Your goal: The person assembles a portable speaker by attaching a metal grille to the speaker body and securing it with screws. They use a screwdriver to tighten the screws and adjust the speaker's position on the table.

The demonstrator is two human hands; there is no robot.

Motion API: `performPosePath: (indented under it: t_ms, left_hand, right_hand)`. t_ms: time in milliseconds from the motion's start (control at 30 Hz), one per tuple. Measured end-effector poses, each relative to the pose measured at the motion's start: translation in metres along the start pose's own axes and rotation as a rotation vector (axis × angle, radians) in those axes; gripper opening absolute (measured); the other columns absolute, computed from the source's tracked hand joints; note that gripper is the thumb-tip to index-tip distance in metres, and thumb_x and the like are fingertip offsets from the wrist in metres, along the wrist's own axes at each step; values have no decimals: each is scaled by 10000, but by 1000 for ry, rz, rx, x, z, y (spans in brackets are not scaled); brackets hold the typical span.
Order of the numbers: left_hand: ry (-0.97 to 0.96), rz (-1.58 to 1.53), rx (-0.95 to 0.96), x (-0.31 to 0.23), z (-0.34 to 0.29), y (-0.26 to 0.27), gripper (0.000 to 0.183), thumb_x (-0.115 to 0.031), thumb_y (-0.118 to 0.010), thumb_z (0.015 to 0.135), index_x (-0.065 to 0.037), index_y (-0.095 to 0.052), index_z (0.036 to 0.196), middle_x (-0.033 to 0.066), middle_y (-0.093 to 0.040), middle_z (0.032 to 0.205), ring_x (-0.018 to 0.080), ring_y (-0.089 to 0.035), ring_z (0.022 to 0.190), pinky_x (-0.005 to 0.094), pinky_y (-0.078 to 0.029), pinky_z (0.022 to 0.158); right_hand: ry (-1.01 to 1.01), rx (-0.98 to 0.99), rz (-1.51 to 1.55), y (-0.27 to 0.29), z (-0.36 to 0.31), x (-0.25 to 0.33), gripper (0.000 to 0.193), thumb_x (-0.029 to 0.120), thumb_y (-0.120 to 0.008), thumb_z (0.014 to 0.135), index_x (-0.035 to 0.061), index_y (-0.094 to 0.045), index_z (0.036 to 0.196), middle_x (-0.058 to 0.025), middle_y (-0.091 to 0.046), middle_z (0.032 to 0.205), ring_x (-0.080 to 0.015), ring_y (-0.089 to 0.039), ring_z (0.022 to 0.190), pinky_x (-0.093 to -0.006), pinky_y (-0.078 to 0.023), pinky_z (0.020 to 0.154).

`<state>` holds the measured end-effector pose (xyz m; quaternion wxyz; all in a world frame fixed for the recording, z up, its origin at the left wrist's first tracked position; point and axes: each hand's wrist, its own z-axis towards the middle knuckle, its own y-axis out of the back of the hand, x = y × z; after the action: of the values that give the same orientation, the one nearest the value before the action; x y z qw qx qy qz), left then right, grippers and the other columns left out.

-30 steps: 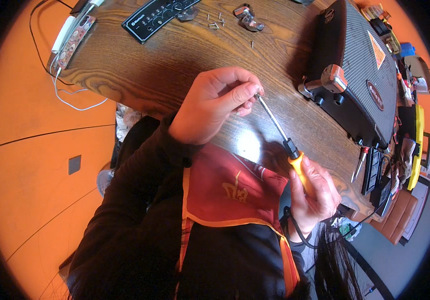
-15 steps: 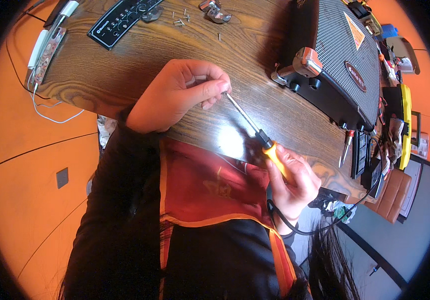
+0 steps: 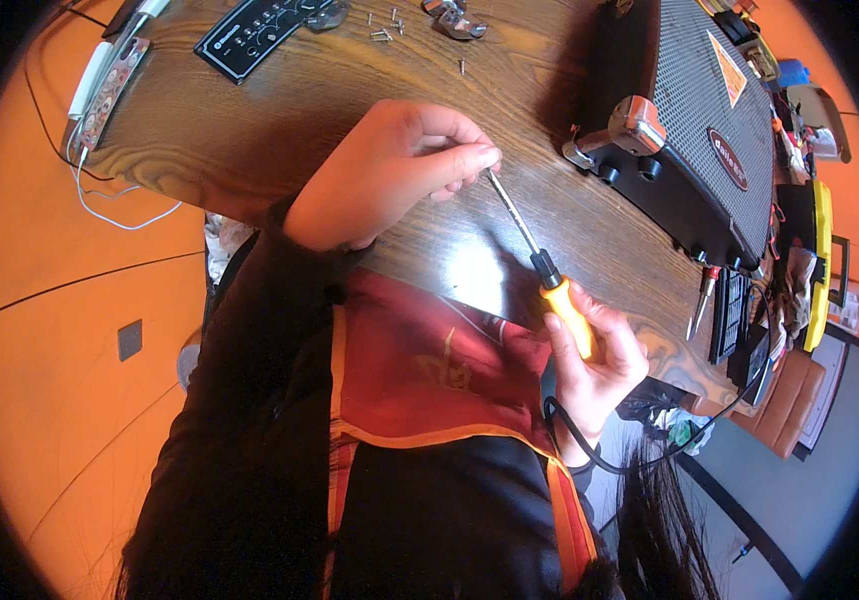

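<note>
My right hand (image 3: pixel 595 365) grips the orange handle of a screwdriver (image 3: pixel 550 280) near the table's front edge. Its metal shaft slants up and left to my left hand (image 3: pixel 390 170), whose fingertips pinch around the tip; whether a screw sits between them is hidden. Both hands hover over the dark wooden table (image 3: pixel 280 110). A black amplifier (image 3: pixel 690 130) with a grey mesh front lies on its side to the right of the hands, a metal corner piece facing them.
A black control panel (image 3: pixel 260 30) and several loose screws (image 3: pixel 385 30) lie at the table's far side. A phone with white cable (image 3: pixel 105 85) rests on the left edge. Another screwdriver (image 3: pixel 702 295), a yellow case (image 3: pixel 818 260) and clutter crowd the right end. The floor is orange.
The view has shifted slightly, so the table and hands sit a little differently in the frame. Both hands keep the same hold on the screwdriver and its tip.
</note>
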<state>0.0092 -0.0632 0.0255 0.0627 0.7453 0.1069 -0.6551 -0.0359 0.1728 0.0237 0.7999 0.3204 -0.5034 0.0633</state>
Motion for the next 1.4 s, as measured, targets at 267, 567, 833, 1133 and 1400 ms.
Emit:
performPosePath:
  t_ms: [267, 567, 833, 1133, 1400]
  left_hand:
    - [128, -352, 61, 9, 2, -1, 188, -129, -485, 915, 38, -566, 882, -17, -432, 586, 43, -337, 492, 189, -284, 474]
    - [90, -363, 14, 12, 0, -4, 229, -201, -593, 874, 24, -626, 852, -11, -528, 656, 31, -425, 552, 148, -321, 493]
    - [-65, -18, 54, 4, 3, 2, 239, -227, -674, 806, -19, -658, 923, 8, -588, 716, 46, -479, 569, 169, -364, 513]
    - [-1018, 883, -71, -34, 57, -3, 511, -266, -718, 723, -91, -565, 1179, 72, -553, 1163, 197, -507, 1011, 310, -393, 844]
    - [-1227, 935, 143, -24, 94, -20, 374, -92, -692, 722, -55, -610, 1085, 102, -577, 1177, 263, -498, 1162, 376, -399, 960]
  right_hand:
    - [-244, -4, 235, -2, -7, 3, 288, -94, -679, 719, -55, -623, 999, -161, -664, 912, -135, -640, 713, -234, -510, 665]
    - [160, 50, -151, 0, -1, 2, 265, -64, -689, 728, -71, -607, 980, -170, -657, 917, -155, -647, 750, -244, -513, 684]
    - [-484, 63, 783, -8, -2, -1, 248, -77, -572, 819, -37, -534, 1061, -160, -625, 823, -140, -588, 598, -240, -487, 587]
    - [-386, -52, 945, 8, -22, -12, 220, -22, -551, 853, -34, -523, 1071, -175, -630, 814, -138, -583, 559, -219, -469, 533]
    - [-353, -185, 932, 12, -47, -17, 227, -84, -540, 824, -55, -537, 1050, -206, -621, 835, -173, -609, 598, -231, -503, 517]
